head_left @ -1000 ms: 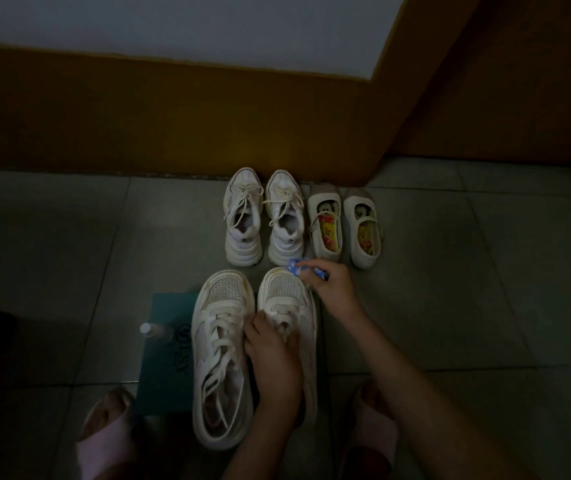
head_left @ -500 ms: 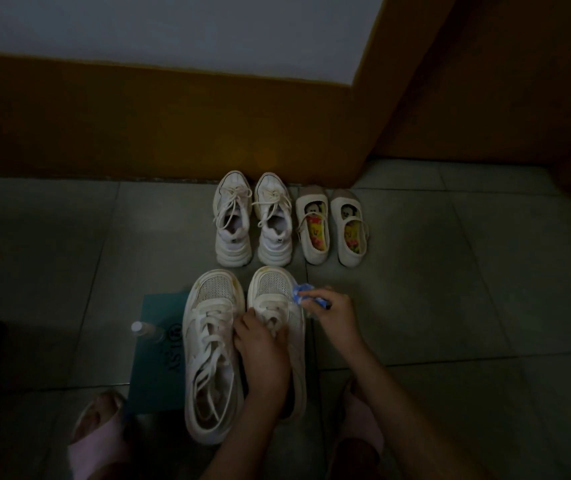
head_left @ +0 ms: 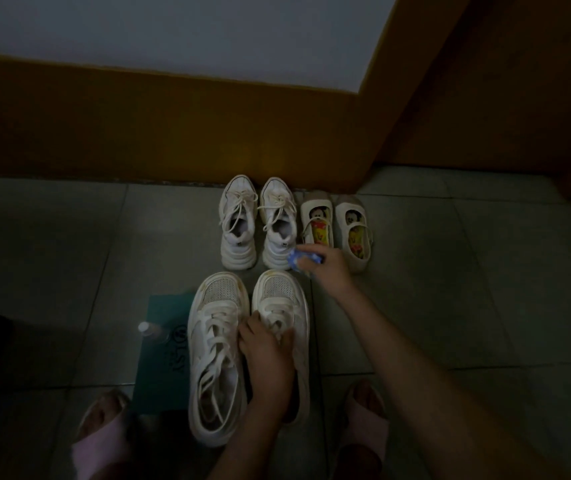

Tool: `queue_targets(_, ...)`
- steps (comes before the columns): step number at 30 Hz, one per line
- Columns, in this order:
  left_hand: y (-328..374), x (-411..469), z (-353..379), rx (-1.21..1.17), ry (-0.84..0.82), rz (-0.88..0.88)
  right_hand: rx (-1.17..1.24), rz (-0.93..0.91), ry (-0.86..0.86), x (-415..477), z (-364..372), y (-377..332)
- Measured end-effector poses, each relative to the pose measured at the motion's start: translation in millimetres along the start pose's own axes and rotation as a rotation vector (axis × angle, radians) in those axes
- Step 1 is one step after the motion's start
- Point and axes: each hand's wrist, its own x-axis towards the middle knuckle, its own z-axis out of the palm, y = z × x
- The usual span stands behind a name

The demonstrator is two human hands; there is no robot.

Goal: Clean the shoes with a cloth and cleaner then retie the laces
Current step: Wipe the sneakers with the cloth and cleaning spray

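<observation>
Right: room is left on the bare floor point(head_left: 467, 289).
Left: blocked by a bottle point(head_left: 146, 329) and a green mat point(head_left: 159, 368).
Back: blocked by small sneakers point(head_left: 239, 233), strap shoes point(head_left: 355, 233), the wall point(head_left: 173, 133).

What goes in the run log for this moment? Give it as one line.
left hand: holds near right sneaker | right hand: grips blue cloth beside its toe | bottle: on green mat

Dim, murky, wide-angle edge distortion

White laced left sneaker point(head_left: 216, 355) and right sneaker point(head_left: 278, 293) stand side by side; blue cloth point(head_left: 296, 260) just beyond the right toe.
</observation>
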Motion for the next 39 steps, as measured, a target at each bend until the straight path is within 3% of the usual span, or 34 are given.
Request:
queue_targets(9,-1,0,7,-0.017,0.026,-0.019,-0.197,-0.081,-0.233,21,23,-8)
queue_targets(21,-1,2,7,0.018,0.015,-0.011,0.006,-0.098,0.106,-40,18,27)
queue_targets(39,2,1,2,0.037,-0.009,-0.025,0.081,0.051,0.137,-101,23,49)
